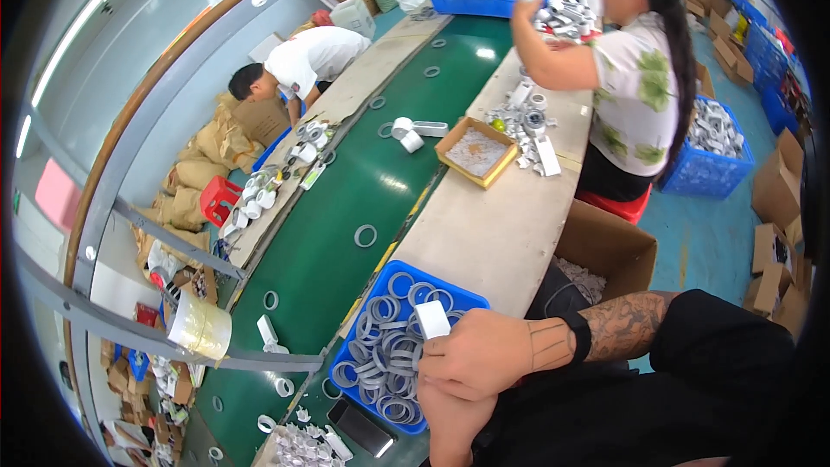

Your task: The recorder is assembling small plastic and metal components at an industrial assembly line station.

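My two hands are pressed together over the right edge of a blue tray point(471, 297) heaped with grey rings point(389, 350). Closed fingers show on my right hand point(484, 350), which has a black band at its wrist. A small white plastic piece point(432, 319) with a flat, rectangular face sticks up from its grip. Under it sits my left hand point(456, 415), also curled, its fingertips and anything in them hidden by the right. The rings are thin and lie jumbled in the tray, some close to my fingers.
A green conveyor belt point(328, 207) carries scattered rings and white parts. A dark phone point(360, 426) lies near the blue tray, beside a pile of white pieces point(303, 448). Ahead stands a yellow box point(478, 175). One person point(640, 78) works at right; another point(316, 56) bends across the belt.
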A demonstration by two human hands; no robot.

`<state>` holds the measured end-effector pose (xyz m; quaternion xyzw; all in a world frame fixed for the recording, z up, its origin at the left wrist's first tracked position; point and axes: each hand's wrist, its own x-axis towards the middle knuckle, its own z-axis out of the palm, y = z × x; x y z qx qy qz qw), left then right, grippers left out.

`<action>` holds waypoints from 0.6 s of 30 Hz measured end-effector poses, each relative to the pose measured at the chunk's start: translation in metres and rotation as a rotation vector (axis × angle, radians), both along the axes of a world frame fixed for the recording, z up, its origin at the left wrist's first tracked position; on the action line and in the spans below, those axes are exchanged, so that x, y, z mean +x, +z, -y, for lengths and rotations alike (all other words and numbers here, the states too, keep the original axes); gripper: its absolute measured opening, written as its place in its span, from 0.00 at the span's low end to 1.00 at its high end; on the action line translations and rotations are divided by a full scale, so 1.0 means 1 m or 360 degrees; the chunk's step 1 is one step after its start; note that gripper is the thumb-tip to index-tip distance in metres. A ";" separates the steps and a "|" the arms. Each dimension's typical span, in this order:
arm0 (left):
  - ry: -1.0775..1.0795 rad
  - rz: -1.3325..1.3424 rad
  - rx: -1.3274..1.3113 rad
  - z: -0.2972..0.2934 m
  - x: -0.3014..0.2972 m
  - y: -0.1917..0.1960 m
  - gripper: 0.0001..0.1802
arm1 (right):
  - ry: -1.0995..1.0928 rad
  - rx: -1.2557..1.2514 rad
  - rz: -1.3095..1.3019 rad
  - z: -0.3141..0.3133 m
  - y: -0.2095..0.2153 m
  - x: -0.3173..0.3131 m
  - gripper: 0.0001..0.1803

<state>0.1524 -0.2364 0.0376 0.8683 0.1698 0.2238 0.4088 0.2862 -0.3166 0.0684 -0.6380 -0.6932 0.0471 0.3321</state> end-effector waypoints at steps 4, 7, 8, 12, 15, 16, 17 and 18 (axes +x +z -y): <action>0.0084 0.0001 0.0135 -0.017 -0.021 -0.012 0.18 | 0.0055 -0.0063 0.0000 -0.021 0.007 -0.008 0.12; 0.0126 0.0013 0.0030 -0.039 -0.022 -0.023 0.19 | -0.0083 -0.0185 0.0043 -0.045 0.003 -0.017 0.14; 0.0145 0.0024 0.0015 -0.043 -0.023 -0.025 0.19 | -0.0065 -0.0199 0.0057 -0.051 0.000 -0.021 0.14; 0.0254 0.0091 -0.0080 -0.060 -0.027 -0.023 0.24 | -0.0275 -0.0122 -0.0017 -0.062 -0.001 -0.036 0.19; 0.0143 0.0092 -0.0017 -0.068 -0.029 -0.027 0.26 | -0.0370 -0.0209 -0.0016 -0.065 -0.002 -0.040 0.20; 0.0083 0.0154 0.0019 -0.069 -0.029 -0.029 0.26 | -0.0392 -0.0246 -0.0019 -0.065 -0.004 -0.040 0.20; 0.0085 0.0158 0.0013 -0.069 -0.029 -0.028 0.26 | -0.0391 -0.0253 -0.0014 -0.065 -0.005 -0.036 0.20; 0.0092 0.0095 -0.0108 -0.068 -0.029 -0.025 0.27 | -0.0327 -0.0275 -0.0090 -0.064 -0.005 -0.031 0.19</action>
